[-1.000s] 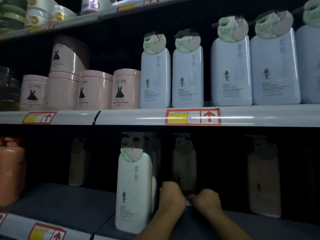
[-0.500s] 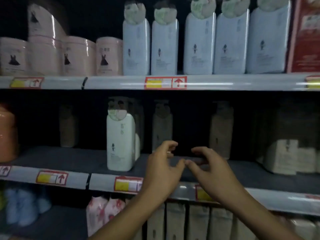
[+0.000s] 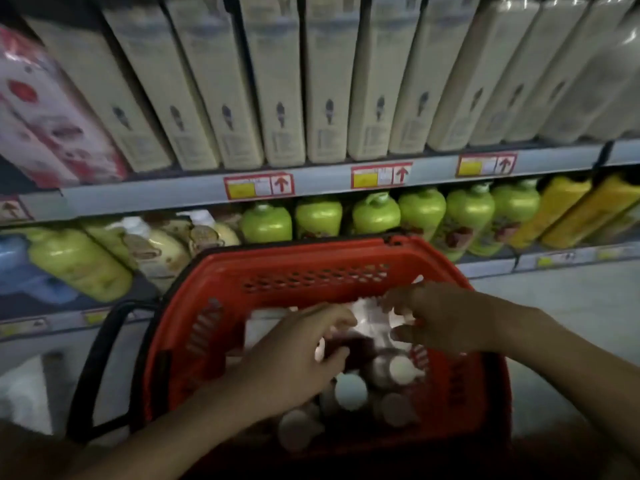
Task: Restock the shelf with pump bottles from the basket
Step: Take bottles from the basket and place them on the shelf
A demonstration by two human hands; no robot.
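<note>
A red plastic basket (image 3: 311,268) sits low in front of the shelves and holds several pump bottles (image 3: 349,389) seen from above, with pale round tops. My left hand (image 3: 298,355) hovers over the bottles inside the basket, fingers loosely spread and holding nothing that I can see. My right hand (image 3: 436,317) reaches in from the right, fingers spread over a white bottle (image 3: 367,323). The picture is blurred, so contact with the bottles is unclear.
A shelf (image 3: 318,185) above the basket carries a row of cream flat bottles (image 3: 325,98). Below it stand green bottles (image 3: 377,213) and yellow bottles (image 3: 561,206). The black basket handle (image 3: 100,362) hangs at the left. Pale floor (image 3: 571,299) lies to the right.
My view has dropped from the upper shelves down to the basket. Both hands left the shelf, where they had set a bottle, and now reach into the basket.
</note>
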